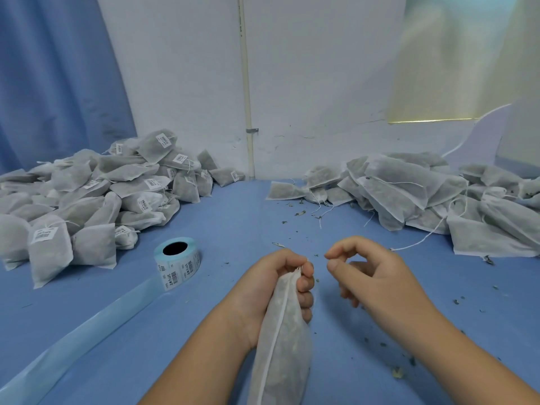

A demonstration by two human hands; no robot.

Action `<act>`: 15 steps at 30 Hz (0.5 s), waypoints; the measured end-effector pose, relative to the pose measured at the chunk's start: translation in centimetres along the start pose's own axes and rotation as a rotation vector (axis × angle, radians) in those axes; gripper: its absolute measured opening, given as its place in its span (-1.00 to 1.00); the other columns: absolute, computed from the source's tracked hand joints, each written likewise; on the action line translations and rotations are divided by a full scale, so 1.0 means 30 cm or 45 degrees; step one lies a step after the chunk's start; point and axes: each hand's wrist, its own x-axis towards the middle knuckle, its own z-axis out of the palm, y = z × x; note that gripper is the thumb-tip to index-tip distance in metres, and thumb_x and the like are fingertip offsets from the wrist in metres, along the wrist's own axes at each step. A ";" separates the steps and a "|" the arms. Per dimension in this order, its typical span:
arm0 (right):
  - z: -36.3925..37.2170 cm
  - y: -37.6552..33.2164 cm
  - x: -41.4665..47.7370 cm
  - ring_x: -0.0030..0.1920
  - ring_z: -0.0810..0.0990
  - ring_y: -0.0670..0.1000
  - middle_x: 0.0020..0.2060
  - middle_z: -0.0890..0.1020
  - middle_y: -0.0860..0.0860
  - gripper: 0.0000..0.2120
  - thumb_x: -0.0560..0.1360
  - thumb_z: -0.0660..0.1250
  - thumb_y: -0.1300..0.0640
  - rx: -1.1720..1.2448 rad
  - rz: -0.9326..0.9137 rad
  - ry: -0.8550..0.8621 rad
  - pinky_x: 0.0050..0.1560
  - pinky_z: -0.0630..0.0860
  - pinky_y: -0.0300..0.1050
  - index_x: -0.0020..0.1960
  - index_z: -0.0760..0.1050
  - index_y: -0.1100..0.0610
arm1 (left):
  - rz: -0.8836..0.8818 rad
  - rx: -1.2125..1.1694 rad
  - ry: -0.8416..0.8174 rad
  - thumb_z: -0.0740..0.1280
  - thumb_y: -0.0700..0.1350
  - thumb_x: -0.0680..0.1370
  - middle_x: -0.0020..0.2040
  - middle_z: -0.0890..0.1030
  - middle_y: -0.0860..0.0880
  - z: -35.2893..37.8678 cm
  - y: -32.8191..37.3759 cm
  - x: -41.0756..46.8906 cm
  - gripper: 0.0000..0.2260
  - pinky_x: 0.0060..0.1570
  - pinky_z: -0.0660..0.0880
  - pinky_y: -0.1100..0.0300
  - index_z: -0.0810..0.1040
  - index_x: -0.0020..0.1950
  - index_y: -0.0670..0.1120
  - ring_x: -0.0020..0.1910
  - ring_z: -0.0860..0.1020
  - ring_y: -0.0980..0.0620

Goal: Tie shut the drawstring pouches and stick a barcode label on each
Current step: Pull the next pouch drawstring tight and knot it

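Head view: the left hand (pixel 273 285) clamps the gathered neck of a white, herb-filled mesh drawstring pouch (pixel 282 349) over the blue table (pixel 233 226), probably keeping it closed for tying; the right hand (pixel 372 277) hovers just beside it, thumb and forefinger nearly pinched, on string or nothing I cannot tell

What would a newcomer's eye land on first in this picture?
Probably the two heaps of grey pouches on the blue table: the left heap carries barcode labels, while the right heap shows none. Next, front and centre, the left hand grips the neck of a filled pouch, and the right hand hovers beside it with thumb and forefinger nearly pinched. A label roll stands by the left heap.
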 end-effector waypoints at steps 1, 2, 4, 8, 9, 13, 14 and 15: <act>-0.003 -0.003 -0.001 -0.47 0.49 -0.09 -0.44 0.54 -0.12 -0.89 0.42 0.36 0.13 0.013 0.007 0.006 -0.42 0.42 -0.18 -0.22 0.56 -0.07 | 0.000 -0.001 -0.010 0.29 -0.11 0.36 -0.49 0.37 0.01 0.000 0.000 -0.001 -0.86 -0.52 0.34 0.28 0.49 -0.39 -0.11 -0.59 0.33 0.07; -0.004 -0.005 -0.002 -0.47 0.49 -0.08 -0.47 0.53 -0.11 -0.90 0.42 0.36 0.12 0.020 0.014 -0.001 -0.44 0.41 -0.18 -0.23 0.56 -0.06 | 0.002 0.000 -0.023 0.29 -0.11 0.36 -0.49 0.37 0.01 0.001 0.000 -0.002 -0.86 -0.51 0.34 0.28 0.49 -0.38 -0.11 -0.58 0.33 0.07; -0.004 -0.009 -0.003 -0.46 0.48 -0.05 -0.51 0.51 -0.07 -0.90 0.42 0.36 0.10 0.005 0.024 -0.035 -0.43 0.42 -0.14 -0.26 0.57 -0.04 | 0.005 0.007 -0.051 0.30 -0.11 0.35 -0.49 0.37 0.01 0.002 -0.001 -0.004 -0.87 -0.51 0.35 0.27 0.49 -0.38 -0.11 -0.58 0.34 0.07; 0.002 -0.015 -0.005 -0.46 0.49 -0.09 -0.52 0.51 -0.05 -0.90 0.39 0.37 0.05 -0.034 0.052 -0.088 -0.42 0.44 -0.17 -0.29 0.60 0.03 | 0.007 0.068 -0.094 0.31 -0.10 0.35 -0.48 0.38 0.01 0.009 -0.005 -0.005 -0.86 -0.52 0.35 0.26 0.50 -0.38 -0.11 -0.57 0.34 0.08; 0.003 -0.017 -0.006 -0.47 0.49 -0.10 -0.51 0.52 -0.06 -0.89 0.37 0.37 0.05 -0.031 0.055 -0.106 -0.42 0.43 -0.19 -0.29 0.60 0.04 | 0.006 0.088 -0.101 0.31 -0.09 0.36 -0.48 0.38 0.01 0.009 -0.006 -0.006 -0.86 -0.51 0.36 0.26 0.51 -0.38 -0.11 -0.57 0.34 0.08; -0.004 -0.018 -0.005 -0.48 0.47 -0.12 -0.52 0.51 -0.08 -0.88 0.40 0.39 0.14 -0.017 0.074 -0.153 -0.45 0.42 -0.24 -0.31 0.61 0.06 | 0.030 0.217 -0.083 0.31 -0.07 0.36 -0.47 0.40 0.02 0.010 -0.007 -0.011 -0.84 -0.47 0.36 0.26 0.51 -0.39 -0.09 -0.54 0.35 0.09; -0.006 -0.018 -0.004 -0.48 0.47 -0.11 -0.51 0.51 -0.06 -0.89 0.40 0.39 0.15 -0.012 0.086 -0.173 -0.44 0.42 -0.23 -0.31 0.61 0.07 | 0.044 0.250 -0.069 0.31 -0.06 0.36 -0.47 0.40 0.02 0.010 -0.008 -0.012 -0.84 -0.46 0.36 0.26 0.51 -0.40 -0.08 -0.53 0.35 0.09; -0.008 -0.018 -0.004 -0.48 0.47 -0.11 -0.51 0.51 -0.03 -0.89 0.39 0.39 0.15 -0.002 0.095 -0.197 -0.44 0.43 -0.22 -0.31 0.60 0.08 | 0.066 0.288 -0.054 0.32 -0.06 0.36 -0.47 0.41 0.02 0.009 -0.010 -0.014 -0.84 -0.45 0.36 0.25 0.51 -0.40 -0.08 -0.53 0.35 0.09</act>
